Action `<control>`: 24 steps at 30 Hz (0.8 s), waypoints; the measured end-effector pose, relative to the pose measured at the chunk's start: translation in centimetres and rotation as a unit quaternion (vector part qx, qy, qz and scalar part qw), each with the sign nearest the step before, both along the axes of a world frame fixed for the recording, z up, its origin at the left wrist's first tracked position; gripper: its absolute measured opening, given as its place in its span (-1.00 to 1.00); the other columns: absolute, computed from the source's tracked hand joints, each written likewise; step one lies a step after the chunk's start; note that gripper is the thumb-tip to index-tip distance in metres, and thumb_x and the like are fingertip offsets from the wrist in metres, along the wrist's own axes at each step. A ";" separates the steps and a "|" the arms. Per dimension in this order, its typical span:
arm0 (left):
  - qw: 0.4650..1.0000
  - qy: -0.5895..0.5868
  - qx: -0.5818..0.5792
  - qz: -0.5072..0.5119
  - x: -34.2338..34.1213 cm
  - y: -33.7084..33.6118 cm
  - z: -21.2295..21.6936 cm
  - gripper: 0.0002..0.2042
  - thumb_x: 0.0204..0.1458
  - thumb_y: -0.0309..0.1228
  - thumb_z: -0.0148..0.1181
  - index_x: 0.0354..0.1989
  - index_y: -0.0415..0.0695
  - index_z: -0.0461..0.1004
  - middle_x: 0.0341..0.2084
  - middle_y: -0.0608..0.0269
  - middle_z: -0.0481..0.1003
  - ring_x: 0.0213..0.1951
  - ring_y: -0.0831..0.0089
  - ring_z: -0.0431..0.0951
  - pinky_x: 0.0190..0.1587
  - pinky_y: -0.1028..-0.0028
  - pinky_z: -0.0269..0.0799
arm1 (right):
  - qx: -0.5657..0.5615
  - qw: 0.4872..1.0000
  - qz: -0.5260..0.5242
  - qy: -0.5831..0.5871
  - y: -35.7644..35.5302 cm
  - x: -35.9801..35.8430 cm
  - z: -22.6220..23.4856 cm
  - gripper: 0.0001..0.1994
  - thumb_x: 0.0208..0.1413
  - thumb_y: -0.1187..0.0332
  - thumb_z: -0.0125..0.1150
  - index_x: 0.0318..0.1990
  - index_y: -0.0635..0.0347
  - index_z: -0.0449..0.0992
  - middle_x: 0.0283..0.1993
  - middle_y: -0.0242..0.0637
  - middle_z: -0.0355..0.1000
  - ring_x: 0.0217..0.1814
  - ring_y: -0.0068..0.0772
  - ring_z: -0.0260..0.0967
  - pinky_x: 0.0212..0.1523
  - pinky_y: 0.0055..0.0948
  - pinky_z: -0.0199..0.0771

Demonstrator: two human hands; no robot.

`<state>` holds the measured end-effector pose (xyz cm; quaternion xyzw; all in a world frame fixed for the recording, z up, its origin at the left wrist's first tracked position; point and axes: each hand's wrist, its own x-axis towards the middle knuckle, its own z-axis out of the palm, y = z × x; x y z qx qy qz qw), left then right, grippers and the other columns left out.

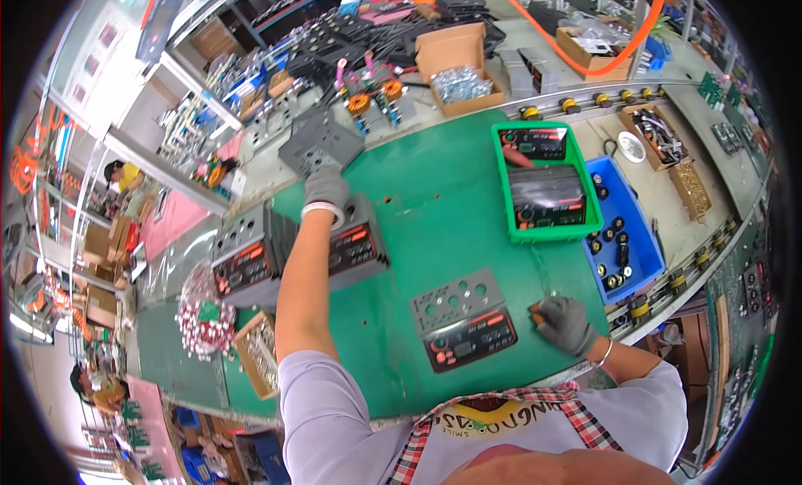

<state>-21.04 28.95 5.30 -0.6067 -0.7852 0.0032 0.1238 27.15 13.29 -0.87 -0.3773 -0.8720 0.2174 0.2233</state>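
Note:
My left hand point(327, 190), in a grey glove, stretches to the far side of the green bench and is closed on the near edge of a grey metal panel point(317, 141) with holes. Its fingertips are partly hidden. Below that wrist stand stacks of bent grey panels point(357, 244) with black-and-orange faces. My gloved right hand point(566, 325) rests near the front edge, its fingers curled round something small and orange-brown that I cannot make out. To its left, a single bent panel point(464, 318) lies face up, its black label toward me.
A green bin point(506, 209) holds labelled panels, beside a blue bin point(639, 272) of black round parts. An open carton of small metal parts point(464, 86) stands at the back. On the left are a bag of red-and-white pieces point(205, 314) and a small box point(257, 355).

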 end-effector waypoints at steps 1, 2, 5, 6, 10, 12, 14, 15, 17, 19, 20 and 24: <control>0.999 0.002 -0.039 0.024 -1.8 1.5 -0.6 -0.75 -0.06 -0.39 -0.03 -0.25 -0.21 0.49 -0.24 -0.06 0.48 -0.18 0.07 0.51 -0.16 0.23 0.44 | -0.023 1.000 0.018 0.002 0.2 -0.1 0.2 -0.76 -0.21 0.38 0.15 -0.29 0.13 0.45 -0.44 -0.20 0.38 -0.43 -0.12 0.37 -0.43 -0.25 0.39; 0.996 0.002 -0.079 0.044 -2.8 2.9 -1.1 -0.75 -0.07 -0.41 -0.04 -0.27 -0.21 0.51 -0.20 -0.11 0.47 -0.15 0.05 0.51 -0.13 0.22 0.43 | -0.020 1.000 0.008 0.002 0.3 0.2 0.1 -0.76 -0.21 0.38 0.15 -0.29 0.13 0.45 -0.44 -0.20 0.38 -0.43 -0.12 0.37 -0.43 -0.25 0.39; 0.990 0.028 -0.132 0.043 -3.5 6.1 -2.0 -0.75 -0.08 -0.42 -0.02 -0.26 -0.21 0.53 -0.17 -0.11 0.46 -0.15 0.05 0.50 -0.13 0.20 0.43 | -0.055 0.998 0.011 -0.001 0.4 0.9 0.3 -0.75 -0.21 0.39 0.15 -0.28 0.15 0.46 -0.44 -0.20 0.39 -0.44 -0.13 0.38 -0.43 -0.26 0.41; 0.985 0.026 -0.164 0.049 -4.7 6.5 -2.5 -0.74 -0.10 -0.42 -0.02 -0.24 -0.18 0.52 -0.17 -0.09 0.46 -0.12 0.08 0.49 -0.09 0.24 0.41 | -0.060 0.998 0.021 0.006 0.5 0.8 0.7 -0.76 -0.22 0.40 0.15 -0.29 0.16 0.46 -0.44 -0.20 0.39 -0.44 -0.13 0.38 -0.43 -0.26 0.41; 0.982 0.013 -0.185 0.039 -4.1 7.4 -4.0 -0.75 -0.07 -0.42 -0.03 -0.26 -0.17 0.53 -0.18 0.00 0.48 -0.11 0.15 0.50 -0.10 0.29 0.42 | -0.072 0.997 0.023 0.025 1.0 1.1 0.5 -0.79 -0.24 0.41 0.15 -0.34 0.18 0.47 -0.45 -0.20 0.40 -0.45 -0.15 0.39 -0.44 -0.27 0.42; 0.979 0.013 -0.196 0.056 -2.6 7.2 -3.9 -0.75 -0.06 -0.42 -0.03 -0.26 -0.18 0.53 -0.17 0.00 0.47 -0.12 0.16 0.50 -0.10 0.31 0.42 | -0.066 0.997 0.021 0.030 1.1 1.1 0.6 -0.79 -0.24 0.41 0.16 -0.34 0.18 0.48 -0.45 -0.21 0.40 -0.45 -0.15 0.39 -0.44 -0.28 0.42; 0.976 0.029 -0.207 0.060 -2.1 7.0 -3.6 -0.76 -0.08 -0.43 -0.01 -0.27 -0.13 0.54 -0.17 0.09 0.49 -0.16 0.11 0.52 -0.12 0.29 0.43 | -0.054 0.998 0.024 0.035 1.1 1.1 0.8 -0.79 -0.24 0.41 0.17 -0.35 0.18 0.48 -0.46 -0.21 0.40 -0.45 -0.16 0.40 -0.44 -0.28 0.42; 0.977 0.028 -0.200 0.067 -2.4 6.7 -3.2 -0.76 -0.08 -0.43 -0.01 -0.27 -0.13 0.54 -0.17 0.09 0.49 -0.16 0.11 0.52 -0.12 0.29 0.43 | -0.054 0.997 0.027 0.038 1.1 1.0 1.0 -0.79 -0.24 0.41 0.17 -0.35 0.17 0.48 -0.45 -0.21 0.40 -0.45 -0.16 0.40 -0.43 -0.29 0.42; 0.991 0.053 -0.096 0.071 -1.7 6.1 -2.5 -0.75 -0.10 -0.39 0.00 -0.29 -0.22 0.53 -0.25 -0.04 0.50 -0.23 0.04 0.53 -0.16 0.21 0.44 | -0.044 0.998 0.037 0.039 1.0 0.8 1.0 -0.79 -0.24 0.40 0.17 -0.35 0.17 0.48 -0.45 -0.21 0.41 -0.45 -0.16 0.40 -0.43 -0.29 0.43; 0.999 0.034 -0.014 0.033 1.4 5.5 0.7 -0.74 -0.07 -0.31 -0.01 -0.28 -0.18 0.50 -0.26 0.00 0.48 -0.19 0.06 0.49 -0.14 0.18 0.40 | -0.052 0.999 0.004 0.013 0.6 1.1 0.3 -0.80 -0.23 0.39 0.17 -0.35 0.14 0.49 -0.44 -0.22 0.42 -0.45 -0.16 0.40 -0.44 -0.28 0.42; 0.999 0.029 0.010 -0.024 1.5 5.0 2.4 -0.74 -0.07 -0.30 0.01 -0.27 -0.15 0.51 -0.27 0.00 0.48 -0.12 0.08 0.47 -0.12 0.18 0.38 | -0.042 0.999 0.016 0.009 0.3 1.0 0.3 -0.80 -0.23 0.39 0.17 -0.35 0.14 0.49 -0.44 -0.22 0.42 -0.45 -0.16 0.40 -0.44 -0.28 0.42; 0.987 -0.088 0.123 0.052 1.9 5.0 6.2 -0.69 -0.05 -0.21 0.01 -0.27 -0.17 0.49 -0.22 0.02 0.44 -0.10 0.09 0.45 -0.11 0.20 0.37 | 0.000 1.000 -0.001 0.017 0.2 0.2 -0.4 -0.80 -0.22 0.39 0.16 -0.33 0.11 0.49 -0.45 -0.23 0.41 -0.45 -0.17 0.40 -0.46 -0.27 0.39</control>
